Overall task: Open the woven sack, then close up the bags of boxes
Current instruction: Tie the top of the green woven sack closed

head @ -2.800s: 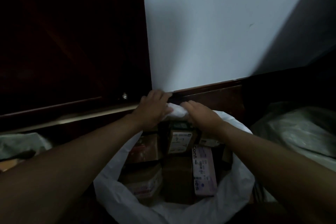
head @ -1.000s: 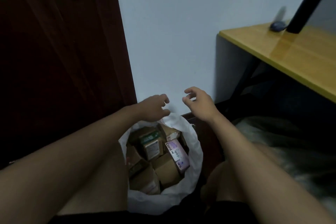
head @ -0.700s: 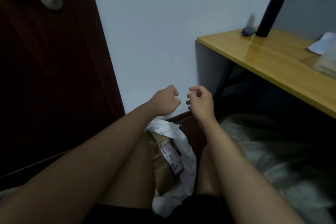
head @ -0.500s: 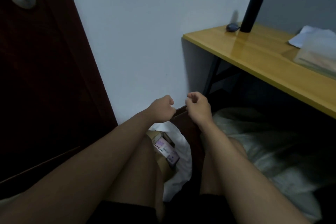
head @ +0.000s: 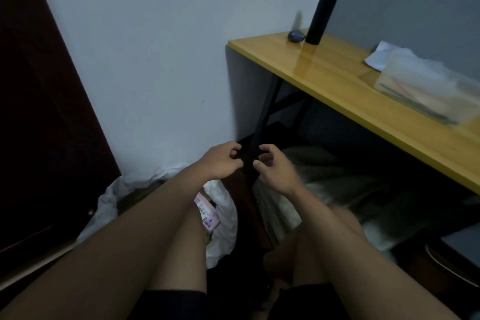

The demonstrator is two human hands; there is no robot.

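Observation:
My left hand [head: 220,161] and my right hand [head: 272,167] hover close together in the air above my knees, fingers loosely curled, and I see nothing held in either. Below them the white plastic bag of boxes [head: 224,205] stands on the floor, its mouth open and mostly hidden behind my left forearm. A pink box [head: 207,215] shows inside it. To the right, a pale grey woven sack [head: 330,189] lies on the floor under the table.
A yellow wooden table [head: 337,80] fills the right side, bearing a tall black cylinder [head: 323,10], a small dark object [head: 296,36] and a clear plastic pack [head: 420,86]. A dark wooden door [head: 39,112] is at the left, with a white wall behind.
My hands let go of the white bag's rim and rose into the air, closing into fists and then loosening. The view lifted and swung right, toward the table.

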